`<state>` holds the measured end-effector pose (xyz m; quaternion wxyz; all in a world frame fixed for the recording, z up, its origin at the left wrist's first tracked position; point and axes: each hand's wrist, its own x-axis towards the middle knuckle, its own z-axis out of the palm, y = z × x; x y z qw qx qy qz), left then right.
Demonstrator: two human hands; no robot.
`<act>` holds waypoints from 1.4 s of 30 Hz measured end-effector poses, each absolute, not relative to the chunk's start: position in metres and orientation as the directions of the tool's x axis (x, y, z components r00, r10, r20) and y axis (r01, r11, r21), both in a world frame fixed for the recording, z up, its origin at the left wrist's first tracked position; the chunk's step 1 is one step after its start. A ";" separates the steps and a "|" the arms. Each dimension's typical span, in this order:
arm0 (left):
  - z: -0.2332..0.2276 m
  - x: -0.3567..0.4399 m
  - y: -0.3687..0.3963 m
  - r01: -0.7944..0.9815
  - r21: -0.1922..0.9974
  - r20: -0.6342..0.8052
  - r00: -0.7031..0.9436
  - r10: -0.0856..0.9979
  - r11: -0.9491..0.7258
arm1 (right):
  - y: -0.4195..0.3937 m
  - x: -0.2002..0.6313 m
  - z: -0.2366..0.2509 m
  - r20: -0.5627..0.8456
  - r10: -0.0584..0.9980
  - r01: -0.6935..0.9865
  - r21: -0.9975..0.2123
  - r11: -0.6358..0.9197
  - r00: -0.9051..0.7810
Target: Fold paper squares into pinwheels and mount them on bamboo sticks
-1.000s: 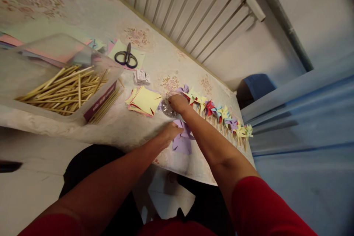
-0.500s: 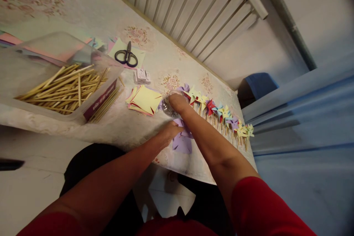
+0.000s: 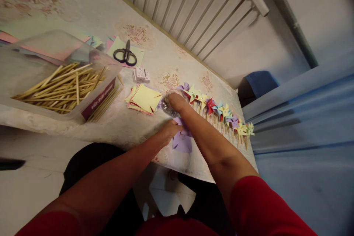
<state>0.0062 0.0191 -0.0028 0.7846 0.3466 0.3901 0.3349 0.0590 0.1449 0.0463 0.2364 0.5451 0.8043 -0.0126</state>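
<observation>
- While the left hand [image 3: 169, 129] lay flat, fingers spread, it pressed the purple paper [image 3: 182, 141] against the table [image 3: 155, 55] near the front edge; it pinned the sheet and gripped nothing.
- Crossing above it, the right hand [image 3: 177, 102] dipped its bunched fingertips into the small clear dish [image 3: 166, 107]; whether they had pinched anything could not be told.
- The dish stood at about 12 o'clock from the purple paper, just beyond the left hand and touching the right.
- At 9 o'clock from the dish lay the stack of yellow paper squares [image 3: 143, 99], fanned, with pink edges showing beneath.
- From 2 to 4 o'clock of the dish ran the row of paper pinwheels [image 3: 221, 112] on sticks, set side by side along the table's right edge.
- At 11 o'clock from the dish sat the small white box [image 3: 141, 75], and farther along that line the black scissors [image 3: 125, 54] rested on a pale sheet.
- Well apart at 9 o'clock stood the clear plastic tub [image 3: 55, 77] with the wooden sticks [image 3: 62, 89] heaped inside; more sticks lay beside its right wall.
- Beyond the table at 12 o'clock rose the slatted rail [image 3: 193, 11].
</observation>
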 end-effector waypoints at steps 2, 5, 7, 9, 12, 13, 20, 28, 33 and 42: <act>-0.004 0.006 0.020 -0.276 0.785 -0.388 0.479 0.787 0.555 | 0.145 0.065 0.050 -0.326 0.890 0.894 0.211 0.396 -0.318; -0.006 0.005 0.022 -0.246 0.800 -0.416 0.430 0.802 0.547 | 0.140 0.081 0.065 -0.181 0.938 0.938 0.131 0.319 -0.294; -0.007 0.005 0.023 -0.233 0.813 -0.418 0.405 0.813 0.534 | 0.131 0.097 0.079 -0.046 0.969 0.970 0.004 0.243 -0.242; -0.007 0.004 0.024 -0.246 0.811 -0.409 0.410 0.815 0.530 | 0.115 0.116 0.094 0.060 0.981 0.969 -0.151 0.194 -0.186; -0.004 0.003 0.024 -0.253 0.805 -0.408 0.421 0.810 0.536 | 0.080 0.145 0.107 0.155 0.987 0.907 -0.407 0.107 -0.047; -0.002 0.002 0.024 -0.252 0.806 -0.404 0.424 0.810 0.535 | 0.065 0.154 0.107 0.167 0.986 0.875 -0.478 0.080 0.001; -0.001 0.002 0.026 -0.297 0.808 -0.372 0.415 0.831 0.509 | -0.046 0.194 0.028 0.006 0.957 0.680 -0.704 -0.203 0.291; -0.008 0.003 0.026 -0.291 0.812 -0.360 0.435 0.826 0.507 | -0.094 0.194 -0.006 -0.106 0.962 0.835 -0.478 -0.272 0.253; 0.000 0.001 0.025 -0.326 0.810 -0.313 0.464 0.829 0.488 | -0.088 0.196 -0.001 -0.135 0.956 0.834 -0.469 -0.292 0.259; -0.001 0.001 0.027 -0.377 0.795 -0.291 0.451 0.844 0.475 | -0.085 0.194 -0.003 -0.136 0.936 0.848 -0.396 -0.351 0.324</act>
